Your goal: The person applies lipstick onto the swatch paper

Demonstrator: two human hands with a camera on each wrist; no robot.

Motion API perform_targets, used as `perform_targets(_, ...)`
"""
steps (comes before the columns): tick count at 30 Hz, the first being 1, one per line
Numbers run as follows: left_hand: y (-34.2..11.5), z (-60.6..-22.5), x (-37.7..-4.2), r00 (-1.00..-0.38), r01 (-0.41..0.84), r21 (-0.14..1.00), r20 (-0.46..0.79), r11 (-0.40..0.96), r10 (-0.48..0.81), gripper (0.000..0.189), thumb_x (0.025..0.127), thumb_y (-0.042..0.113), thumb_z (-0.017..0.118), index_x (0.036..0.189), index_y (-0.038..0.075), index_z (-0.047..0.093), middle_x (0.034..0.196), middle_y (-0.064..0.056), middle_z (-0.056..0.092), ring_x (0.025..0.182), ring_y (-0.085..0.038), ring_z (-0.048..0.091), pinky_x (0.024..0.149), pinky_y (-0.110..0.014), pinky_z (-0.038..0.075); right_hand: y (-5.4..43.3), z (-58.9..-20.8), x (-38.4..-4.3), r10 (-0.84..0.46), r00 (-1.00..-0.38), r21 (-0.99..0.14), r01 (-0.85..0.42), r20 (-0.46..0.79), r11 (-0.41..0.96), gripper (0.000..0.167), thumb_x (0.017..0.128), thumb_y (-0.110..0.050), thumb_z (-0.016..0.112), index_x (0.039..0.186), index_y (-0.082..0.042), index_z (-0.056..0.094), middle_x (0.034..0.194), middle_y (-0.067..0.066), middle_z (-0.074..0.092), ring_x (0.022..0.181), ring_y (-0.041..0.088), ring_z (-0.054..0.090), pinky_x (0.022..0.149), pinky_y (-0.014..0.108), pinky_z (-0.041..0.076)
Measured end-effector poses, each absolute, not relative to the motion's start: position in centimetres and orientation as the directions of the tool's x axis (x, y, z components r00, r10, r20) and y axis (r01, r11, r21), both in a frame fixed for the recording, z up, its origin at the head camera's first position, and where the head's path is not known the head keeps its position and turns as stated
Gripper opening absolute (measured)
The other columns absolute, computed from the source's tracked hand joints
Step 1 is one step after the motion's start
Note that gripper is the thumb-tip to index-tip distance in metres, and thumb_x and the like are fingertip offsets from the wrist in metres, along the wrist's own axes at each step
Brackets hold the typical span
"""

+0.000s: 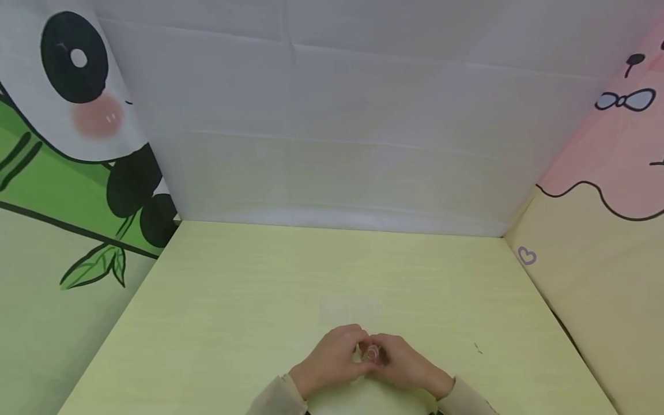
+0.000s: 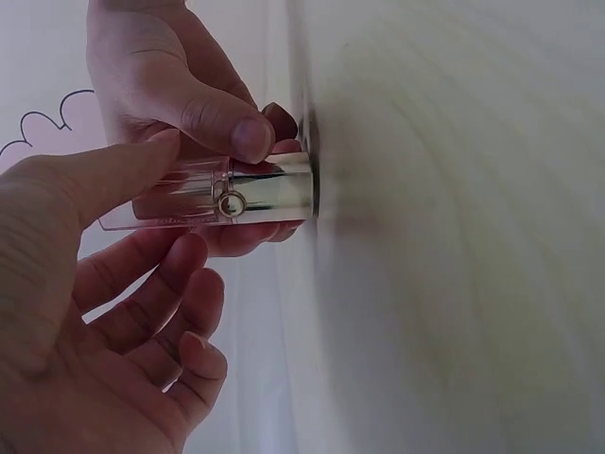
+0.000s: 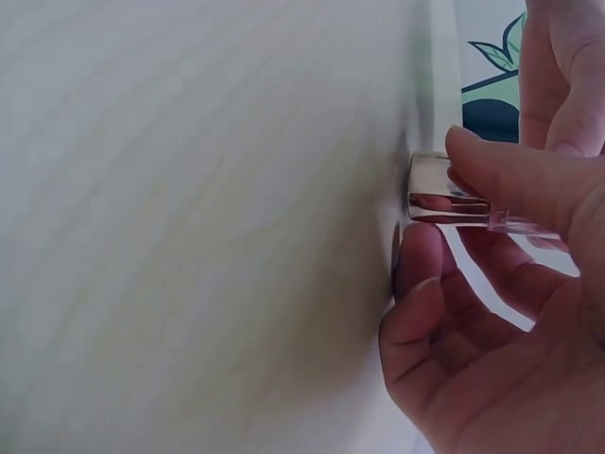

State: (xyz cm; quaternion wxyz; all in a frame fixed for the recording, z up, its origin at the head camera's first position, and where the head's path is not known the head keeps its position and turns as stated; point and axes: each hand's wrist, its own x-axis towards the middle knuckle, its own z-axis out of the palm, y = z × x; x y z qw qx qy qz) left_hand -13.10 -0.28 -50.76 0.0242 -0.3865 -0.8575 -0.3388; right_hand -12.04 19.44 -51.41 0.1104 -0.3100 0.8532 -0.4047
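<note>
— What are your hands doing right now?

— You are holding a small lipstick tube (image 2: 227, 199) between both hands at the near edge of the desk (image 1: 332, 271), about midway between left and right. Your right hand (image 2: 180, 90) is pinching it, thumb pressing on the top side and fingers curling underneath. Your left hand (image 2: 85, 312) is touching it too, thumb lying along the clear end, the other fingers curling loosely below it without closing round it.

— How is the tube sitting?

— It is standing with its shiny silver end against the desk, and the clear end is pointing up into your hands. From the right wrist view, the silver end (image 3: 437, 189) is touching the desk surface, and your right hand (image 3: 492, 312) is wrapping round it with one fingertip resting on the desk just beside it.

— And from above?

— In the head view your left hand (image 1: 332, 360) and right hand (image 1: 407, 363) are meeting fingertip to fingertip, with the tube (image 1: 371, 353) only just showing between them. A panda curtain (image 1: 78, 144) is hanging on the left, a pink and cream one (image 1: 612, 173) on the right.
</note>
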Motion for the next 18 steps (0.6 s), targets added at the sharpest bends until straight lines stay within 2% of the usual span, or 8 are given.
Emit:
perform_targets(7, -0.23, -50.80, -13.43, -0.708, 0.669, 0.592, 0.324, 0.449, 0.628, 0.016, 0.081, 0.031, 0.076, 0.088, 0.020, 0.068, 0.075, 0.017, 0.058, 0.070, 0.000, 0.053, 0.065, -0.017, 0.042, 19.33, -51.18, -12.09, -0.605, -0.794, -0.768, -0.423, 0.059, 0.481, 0.018, 0.086, -0.023, 0.073, 0.099, -0.017, 0.061, 0.080, -0.013, 0.053, 0.071, 0.009, 0.053, 0.062, 0.024, 0.046)
perform_targets(14, -0.75, -50.41, -13.45, -0.710, 0.668, 0.601, 0.336, 0.439, 0.619, 0.012, 0.083, 0.030, 0.075, 0.085, 0.022, 0.067, 0.078, 0.018, 0.060, 0.071, -0.003, 0.056, 0.065, -0.017, 0.043, 19.28, -51.29, -12.08, -0.579, -0.815, -0.797, -0.363, 0.020, 0.484, 0.016, 0.086, -0.025, 0.073, 0.095, -0.021, 0.061, 0.092, -0.013, 0.060, 0.085, 0.009, 0.060, 0.073, 0.030, 0.051)
perform_targets(18, -0.90, -50.05, -13.60, -0.714, 0.662, 0.615, 0.340, 0.430, 0.613, 0.012, 0.082, 0.026, 0.076, 0.085, 0.021, 0.066, 0.079, 0.017, 0.059, 0.071, -0.004, 0.056, 0.064, -0.016, 0.043, 19.12, -51.38, -12.29, -0.560, -0.827, -0.798, -0.365, 0.043, 0.478, 0.015, 0.086, -0.028, 0.072, 0.093, -0.022, 0.060, 0.090, -0.013, 0.061, 0.083, 0.009, 0.059, 0.071, 0.031, 0.051)
